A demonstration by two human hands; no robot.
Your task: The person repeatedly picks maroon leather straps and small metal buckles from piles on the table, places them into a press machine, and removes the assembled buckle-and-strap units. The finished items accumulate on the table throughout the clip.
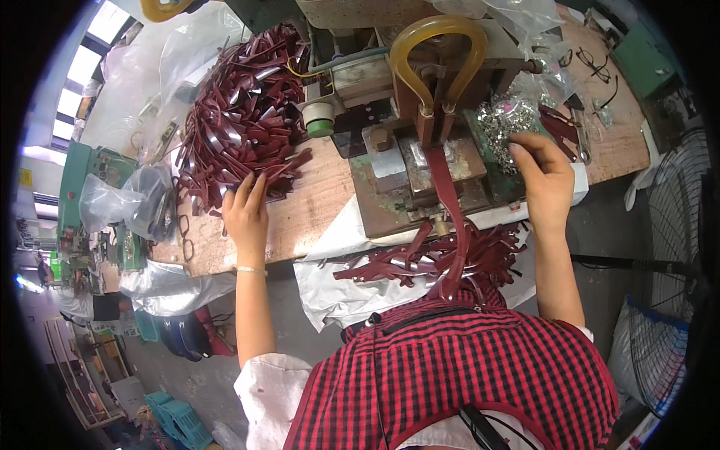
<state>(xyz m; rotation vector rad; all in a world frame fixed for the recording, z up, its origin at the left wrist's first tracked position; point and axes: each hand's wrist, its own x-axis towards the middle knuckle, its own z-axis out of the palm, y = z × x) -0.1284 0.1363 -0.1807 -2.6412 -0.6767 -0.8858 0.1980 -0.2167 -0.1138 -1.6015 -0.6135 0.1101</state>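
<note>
The left hand (246,214) rests at the near edge of a heap of dark red strips (240,131), its fingers loosely spread and slightly bent over the outermost pieces, with none clearly gripped. The heap rises just beyond that hand, piled on the table (311,214), probably so that strips lie within reach without the arm stretching.

The right hand (546,169) is raised beside a mound of small shiny metal pieces (499,135), thumb and forefinger curled towards each other; whether a piece is pinched between them, I cannot tell. The mound sits just left of those fingertips and close against the press (442,161), likely to make each reach short, and the curled fingers seem to suit parts this small.

Between the two hands, one red strip (444,187) runs down from the middle of the press and hangs towards the apron (450,360). Neither hand touches it, so the machine or its own drape appears to hold it in place.

Below and between the hands, more loose strips (382,262) lie on a white sheet (309,289) in front of the table's edge. The sheet seems to be spread there to catch them, and they lie well apart from the heap at the left hand
</note>
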